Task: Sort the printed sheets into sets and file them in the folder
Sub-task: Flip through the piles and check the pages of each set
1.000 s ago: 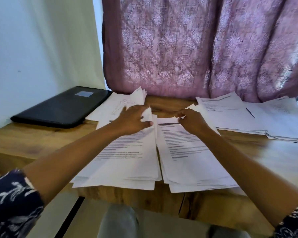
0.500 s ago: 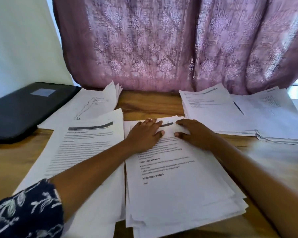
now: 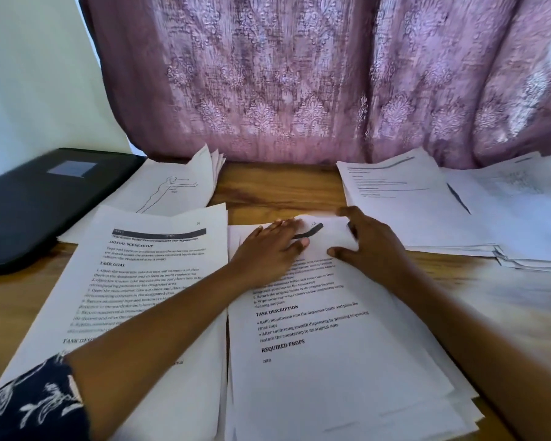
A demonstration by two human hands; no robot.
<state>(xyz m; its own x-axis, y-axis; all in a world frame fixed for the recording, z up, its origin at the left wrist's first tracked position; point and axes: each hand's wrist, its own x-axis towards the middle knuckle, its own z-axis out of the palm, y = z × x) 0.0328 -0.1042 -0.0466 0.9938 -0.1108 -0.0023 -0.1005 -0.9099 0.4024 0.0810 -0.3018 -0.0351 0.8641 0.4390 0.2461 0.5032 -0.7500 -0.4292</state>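
Fingers point(image 3: 287, 227) of the left hand point(image 3: 264, 253) lie straight and flat on the top sheet point(image 3: 315, 345) of the middle pile point(image 3: 433, 396). The right hand point(image 3: 372, 249) curls thumb and fingers round that sheet's buckled far edge. From the left, the black folder point(image 3: 45, 202) lies closed on the bench point(image 3: 277, 186), then come the drawing pile point(image 3: 172, 186), the text pile point(image 3: 140, 281), the middle pile and 2 fanned right piles point(image 3: 404, 211). Sorting looks well advanced, but filing is not begun. The sheets are thin, white and unevenly squared.
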